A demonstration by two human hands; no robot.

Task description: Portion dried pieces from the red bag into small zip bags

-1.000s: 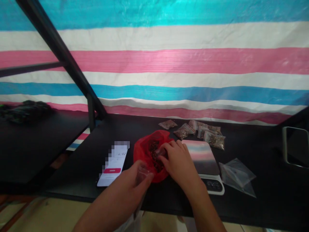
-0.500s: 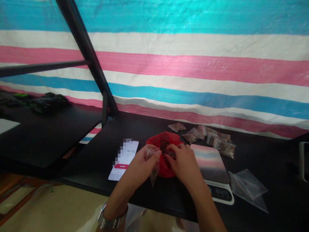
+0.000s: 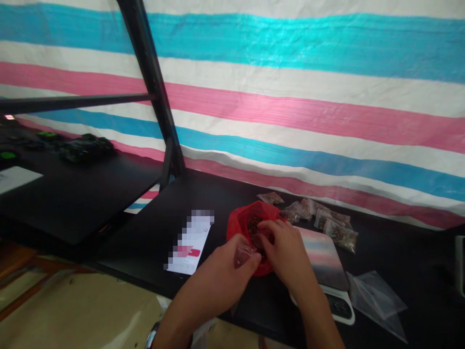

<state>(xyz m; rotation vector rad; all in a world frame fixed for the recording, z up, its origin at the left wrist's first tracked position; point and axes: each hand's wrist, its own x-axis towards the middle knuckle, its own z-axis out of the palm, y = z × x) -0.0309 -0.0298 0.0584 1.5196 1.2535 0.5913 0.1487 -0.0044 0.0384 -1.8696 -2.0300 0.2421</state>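
A red bag (image 3: 238, 220) stands with its mouth spread on the black table, and loose brown dried bits (image 3: 253, 225) show inside. At its near side my left hand (image 3: 227, 269) is closed on a small clear plastic bag (image 3: 245, 252), held between thumb and fingers. My right hand (image 3: 285, 247) reaches over the right side of the red bag. Its thumb and fingertips are bent together at the brown bits, and what they pinch is too small to make out. Just right of this hand lies a kitchen scale (image 3: 323, 257) with a shiny plate.
Several filled zip bags (image 3: 339, 235) lie behind the scale. Flat clear bags (image 3: 378, 295) are at its right. A phone (image 3: 191, 245) lies left of the red bag. A black post (image 3: 156, 87) rises at the table's left end, before a striped sheet (image 3: 290, 106).
My view has shifted, so the table things appear slightly lower and farther right. My left hand has turned, bringing the small clear bag closer to the red bag's mouth. My right fingers remain at the brown bits.
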